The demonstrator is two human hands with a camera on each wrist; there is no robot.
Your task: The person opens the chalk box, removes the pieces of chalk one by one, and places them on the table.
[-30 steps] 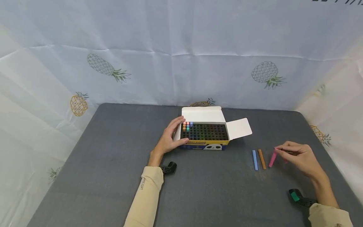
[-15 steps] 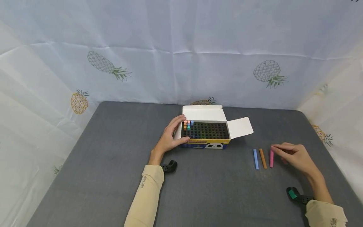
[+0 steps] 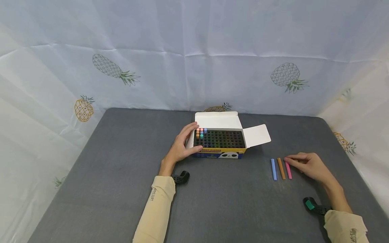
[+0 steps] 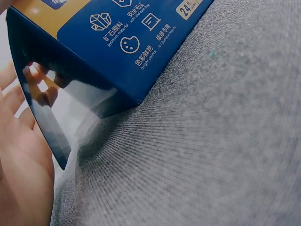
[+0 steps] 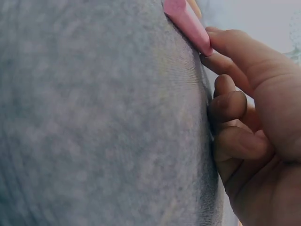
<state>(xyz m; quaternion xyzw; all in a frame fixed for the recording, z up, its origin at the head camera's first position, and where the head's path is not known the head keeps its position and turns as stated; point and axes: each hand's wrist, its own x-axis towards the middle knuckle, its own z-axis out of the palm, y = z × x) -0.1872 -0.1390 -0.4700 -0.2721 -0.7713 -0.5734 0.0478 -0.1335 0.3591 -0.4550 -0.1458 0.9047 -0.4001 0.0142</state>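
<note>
My left hand (image 3: 180,145) holds the left end of an open chalk box (image 3: 220,153), thumb at the front and fingers towards the back. The left wrist view shows the box's blue printed side (image 4: 108,56) close by, with a flap beside the palm. Several coloured chalk sticks (image 3: 201,132) stand in the far left corner of its black holed insert. At the right, my right hand (image 3: 310,167) pinches the far end of a pink chalk stick (image 3: 288,171). That stick lies on the table, right of an orange stick (image 3: 281,168) and a blue stick (image 3: 274,169).
The box's white lid (image 3: 217,119) stands up at the back, and a white end flap (image 3: 257,135) sticks out to the right. A grey cloth-covered table (image 3: 121,162) lies beneath everything. White curtains (image 3: 188,67) with pineapple prints hang behind and at both sides.
My right hand has moved left with the pink stick, bringing it close beside the orange one and laying it roughly parallel. The left hand keeps its hold on the box.
</note>
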